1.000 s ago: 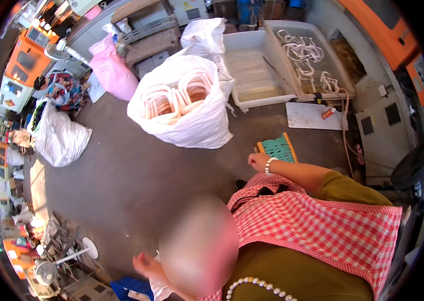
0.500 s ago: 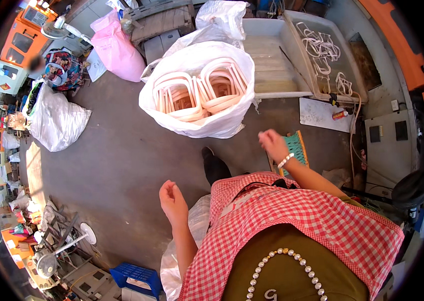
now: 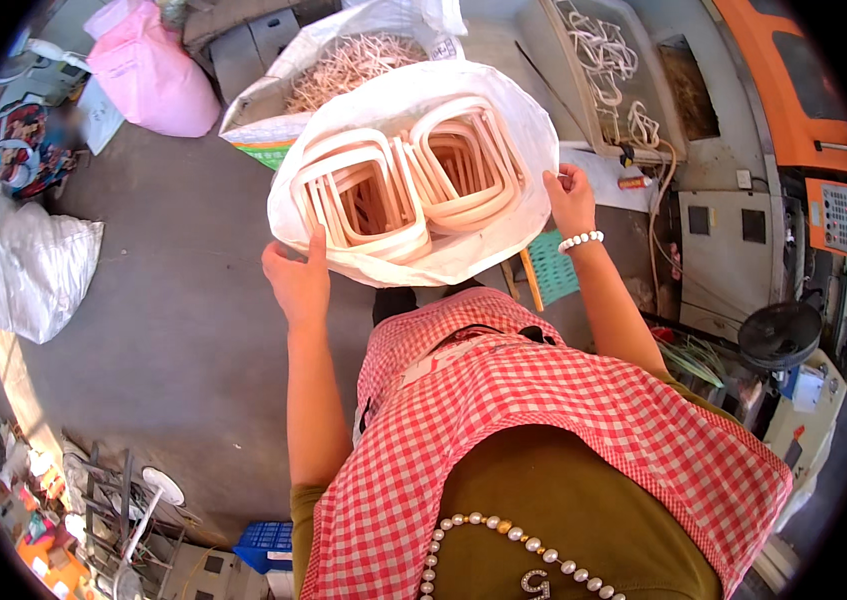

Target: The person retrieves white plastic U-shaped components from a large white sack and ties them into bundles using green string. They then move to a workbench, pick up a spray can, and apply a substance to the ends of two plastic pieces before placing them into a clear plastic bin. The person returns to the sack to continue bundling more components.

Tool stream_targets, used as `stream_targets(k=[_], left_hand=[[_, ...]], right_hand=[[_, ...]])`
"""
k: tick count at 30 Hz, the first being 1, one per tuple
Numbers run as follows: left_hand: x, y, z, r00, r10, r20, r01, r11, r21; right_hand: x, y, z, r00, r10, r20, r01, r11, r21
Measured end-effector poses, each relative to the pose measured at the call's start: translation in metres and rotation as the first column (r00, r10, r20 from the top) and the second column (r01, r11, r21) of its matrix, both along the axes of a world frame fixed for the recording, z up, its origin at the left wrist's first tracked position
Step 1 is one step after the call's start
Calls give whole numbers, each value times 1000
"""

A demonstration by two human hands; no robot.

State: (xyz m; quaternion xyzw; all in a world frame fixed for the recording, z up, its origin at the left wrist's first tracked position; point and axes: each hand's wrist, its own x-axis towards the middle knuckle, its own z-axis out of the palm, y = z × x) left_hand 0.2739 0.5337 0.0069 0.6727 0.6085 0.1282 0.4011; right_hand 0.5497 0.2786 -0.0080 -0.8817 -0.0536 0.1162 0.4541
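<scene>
In front of me stands a large white sack (image 3: pixel 288 205) with its mouth wide. Inside are two stacks of pale pink rounded-square frames, the left stack (image 3: pixel 353 235) and the right stack (image 3: pixel 468 210), side by side. My left hand (image 3: pixel 299 285) grips the sack's near-left rim, thumb and fingers closed at the edge. At the right rim, my right hand (image 3: pixel 571 205), with a beaded bracelet at the wrist, pinches the sack's edge. Parts of the fingers on both sides are hidden by the plastic or by the hand itself.
Behind stands another sack (image 3: pixel 243 125) holding pale scraps (image 3: pixel 353 70). A low stool (image 3: pixel 553 268) with green webbing is near my right forearm. Farther out are a pink sack (image 3: pixel 158 80), a silvery-white sack (image 3: pixel 43 265), a tub (image 3: pixel 633 110) with loose frames, and a black fan (image 3: pixel 778 335).
I have come closer to the sack of frames. Both hands, free in the air before, have reached forward and taken hold of its rim. The scraps in the sack behind have come into view.
</scene>
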Motion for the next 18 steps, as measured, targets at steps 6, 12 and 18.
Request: stream_targets(k=[6, 12, 18], left_hand=[[-7, 8, -21, 990, -111, -90, 134, 940, 313], [4, -20, 5, 688, -661, -298, 680, 445, 583], [14, -42, -7, 593, -725, -351, 763, 366, 533]], right_hand=[[-4, 3, 2, 999, -3, -50, 0, 999, -51], [2, 7, 2, 986, 20, -168, -25, 999, -30], [9, 5, -11, 954, 83, -288, -63, 995, 78]])
